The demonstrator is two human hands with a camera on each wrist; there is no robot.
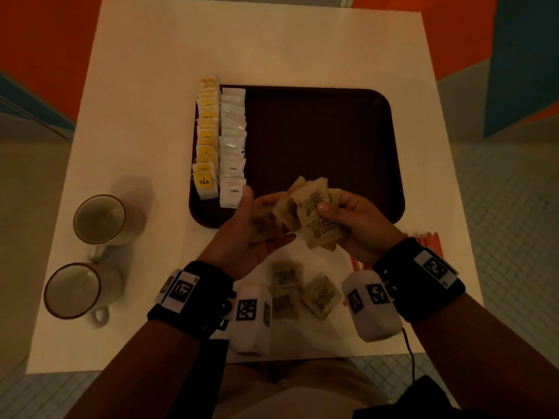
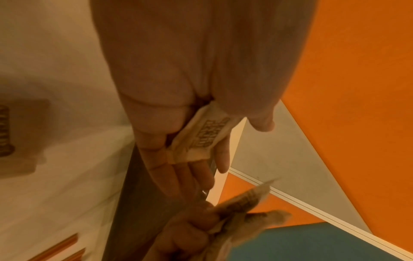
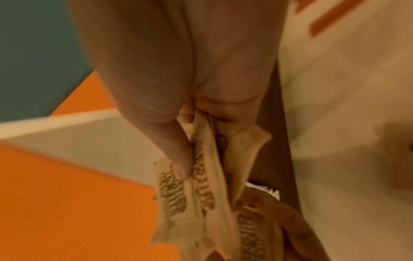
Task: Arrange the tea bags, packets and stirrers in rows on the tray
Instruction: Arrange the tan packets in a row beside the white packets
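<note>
Both hands hover over the near edge of the dark brown tray (image 1: 332,140). My right hand (image 1: 331,217) grips a fan of several brown printed packets (image 1: 313,207), thumb pressed on top (image 3: 181,169). My left hand (image 1: 260,220) is palm up with straight fingers (image 2: 167,176); one brown packet (image 2: 201,139) lies on it, thumb raised beside it. On the tray's left side stand a row of yellow tea bags (image 1: 207,137) and a row of white coffee packets (image 1: 233,140). Three brown packets (image 1: 286,275) lie on the table between my wrists. Orange stirrers (image 1: 429,237) lie at the right, partly hidden by my right wrist.
Two mugs (image 1: 99,219) (image 1: 72,290) stand on the white table (image 1: 151,86) at the left. The tray's middle and right are bare dark surface. Orange and teal walls and tiled floor surround the table.
</note>
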